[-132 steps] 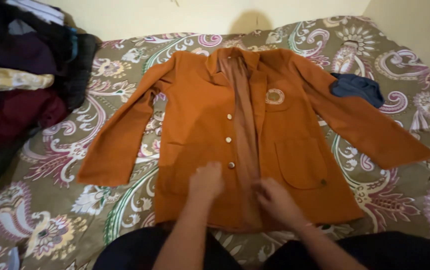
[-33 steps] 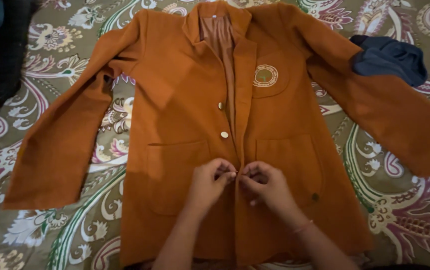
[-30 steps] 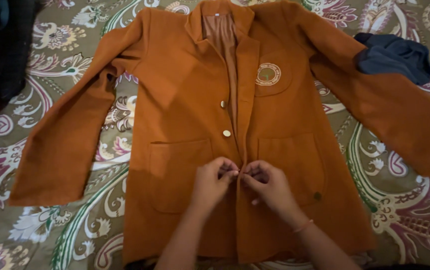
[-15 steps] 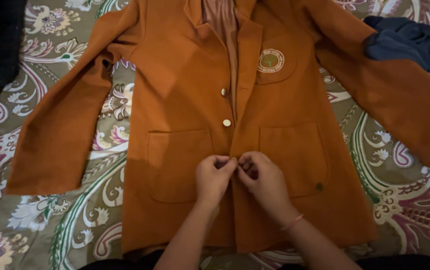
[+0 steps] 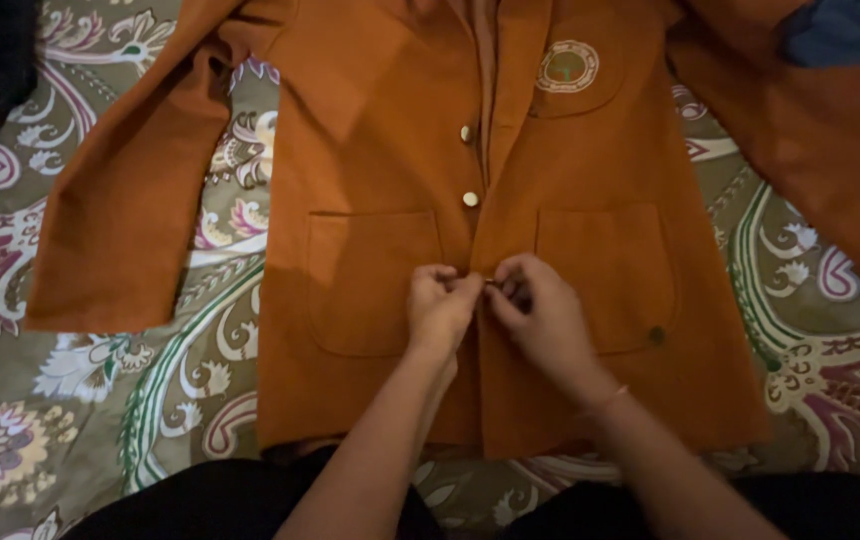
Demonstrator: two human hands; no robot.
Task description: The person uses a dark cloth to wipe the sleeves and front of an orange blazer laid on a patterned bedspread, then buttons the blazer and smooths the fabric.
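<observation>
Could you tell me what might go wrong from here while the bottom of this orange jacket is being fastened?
The left hand and right hand pinch the front edges of the orange jacket together, hiding the fastening, so it may be misaligned and the hem uneven. The two buttons above look undone, so the front could gape or shift. Pulling might also drag the flat jacket and wrinkle it on the patterned bedspread.

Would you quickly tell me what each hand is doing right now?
Left hand: closed, pinching the front edge of the orange jacket.
Right hand: closed, pinching the facing edge.
</observation>
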